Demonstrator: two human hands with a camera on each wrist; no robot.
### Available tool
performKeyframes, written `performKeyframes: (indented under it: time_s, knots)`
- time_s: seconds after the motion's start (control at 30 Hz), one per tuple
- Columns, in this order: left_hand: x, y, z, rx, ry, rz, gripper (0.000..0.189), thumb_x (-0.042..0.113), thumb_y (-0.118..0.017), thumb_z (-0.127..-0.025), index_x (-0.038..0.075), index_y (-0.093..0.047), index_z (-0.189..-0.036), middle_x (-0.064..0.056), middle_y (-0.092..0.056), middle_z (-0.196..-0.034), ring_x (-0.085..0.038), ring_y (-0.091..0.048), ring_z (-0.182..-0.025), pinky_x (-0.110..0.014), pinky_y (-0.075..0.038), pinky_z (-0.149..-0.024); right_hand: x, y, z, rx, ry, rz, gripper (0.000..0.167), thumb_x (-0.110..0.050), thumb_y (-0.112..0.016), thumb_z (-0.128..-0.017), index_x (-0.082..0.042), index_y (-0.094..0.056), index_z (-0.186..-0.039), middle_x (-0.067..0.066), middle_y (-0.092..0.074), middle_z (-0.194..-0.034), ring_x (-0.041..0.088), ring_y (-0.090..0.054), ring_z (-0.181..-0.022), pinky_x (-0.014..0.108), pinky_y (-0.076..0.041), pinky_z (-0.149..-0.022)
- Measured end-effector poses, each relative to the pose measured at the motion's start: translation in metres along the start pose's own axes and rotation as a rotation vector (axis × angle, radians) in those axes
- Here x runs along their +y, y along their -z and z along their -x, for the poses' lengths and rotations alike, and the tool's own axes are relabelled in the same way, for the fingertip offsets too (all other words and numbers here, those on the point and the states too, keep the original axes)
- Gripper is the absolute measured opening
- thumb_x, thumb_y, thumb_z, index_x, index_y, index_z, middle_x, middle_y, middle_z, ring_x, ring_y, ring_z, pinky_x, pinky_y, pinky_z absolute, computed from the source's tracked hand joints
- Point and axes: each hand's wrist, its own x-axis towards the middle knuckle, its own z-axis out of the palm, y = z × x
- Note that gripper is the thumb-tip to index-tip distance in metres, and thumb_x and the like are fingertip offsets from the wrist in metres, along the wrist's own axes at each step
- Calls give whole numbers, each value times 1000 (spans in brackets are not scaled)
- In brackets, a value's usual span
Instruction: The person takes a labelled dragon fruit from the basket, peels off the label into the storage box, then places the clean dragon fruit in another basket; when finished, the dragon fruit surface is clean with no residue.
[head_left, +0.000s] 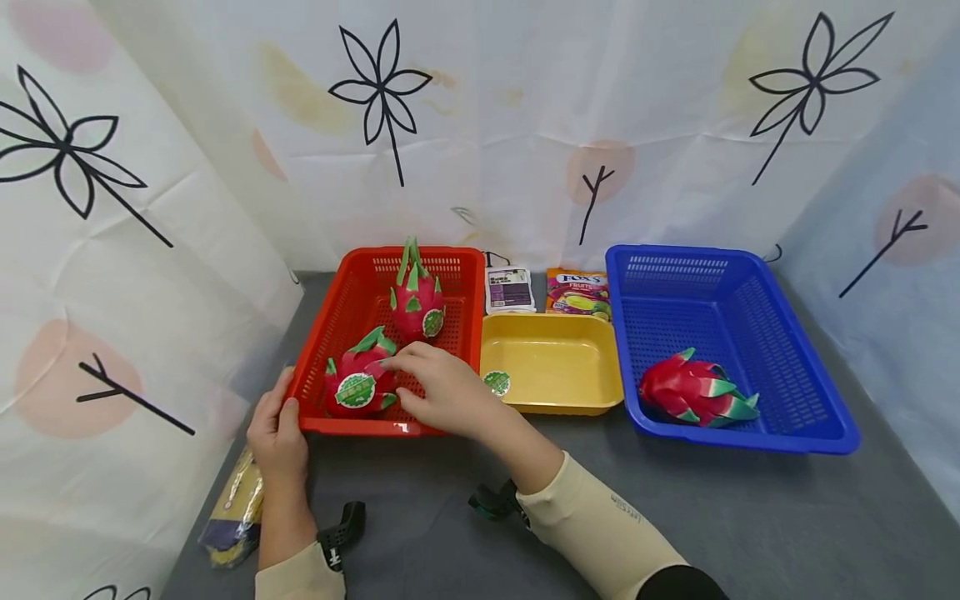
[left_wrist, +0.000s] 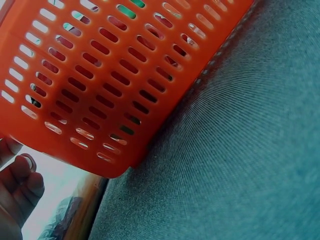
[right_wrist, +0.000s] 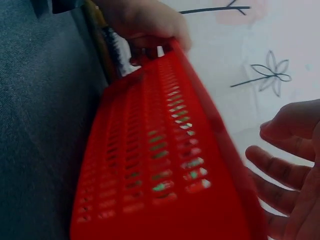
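My left hand (head_left: 277, 429) grips the left front rim of the red basket (head_left: 480, 333), its fingers beside the outer wall in the left wrist view. Two pink dragon fruits lie in this basket. The front dragon fruit (head_left: 375, 377) bears a green and white label, and the rear dragon fruit (head_left: 416, 308) stands with its green leaves up. Over the basket, my right hand (head_left: 446, 387) has its fingers loosely bent beside the front fruit; whether a fingertip touches it I cannot tell. The right wrist view shows nothing held in those fingers (right_wrist: 282, 170).
A yellow tray (head_left: 555, 367) with a round green label (head_left: 497, 382) sits between the baskets. The blue basket (head_left: 720, 292) holds another dragon fruit (head_left: 693, 390). Behind the tray lie a candy packet (head_left: 577, 292) and a white-purple packet (head_left: 510, 290). A plastic-wrapped package (head_left: 236, 508) lies at left.
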Motion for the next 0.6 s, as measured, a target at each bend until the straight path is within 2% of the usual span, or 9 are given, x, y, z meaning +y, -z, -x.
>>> performKeyframes:
  time_s: [0.17,0.3,0.47,0.6]
  knots:
    - [24,-1,5,-3,-14,-6,39,2,-52,-99,3,-66,-136,-13,-67,-112,-1,-58,-96,-7,-46,-85,-1,-15,-21,-71,-86,119,46,-21,-75,-92,-14,-67,-136,2,-63,-127,14,-60,-110,25,-53,-92]
    - [38,-1,8,-3,-36,6,40,-1,-51,-97,0,-65,-134,-19,-67,-112,1,-57,-95,-8,-46,-85,0,-26,-36,-130,-161,186,49,-20,-75,-93,-16,-64,-140,4,-60,-131,16,-58,-114,29,-53,-95]
    - [39,-1,8,-12,-51,-6,39,-1,-51,-98,-1,-65,-135,-28,-64,-115,0,-58,-95,-7,-46,-85,3,-39,-49,-171,-189,216,51,-18,-72,-94,-18,-61,-144,3,-57,-136,17,-55,-120,31,-50,-101]
    - [36,1,7,-20,-62,-3,40,-2,-51,-98,-1,-64,-135,-30,-64,-115,1,-57,-95,-7,-45,-84,5,-44,-54,-154,-165,250,46,-20,-72,-96,-18,-63,-141,3,-60,-131,16,-58,-116,30,-52,-98]
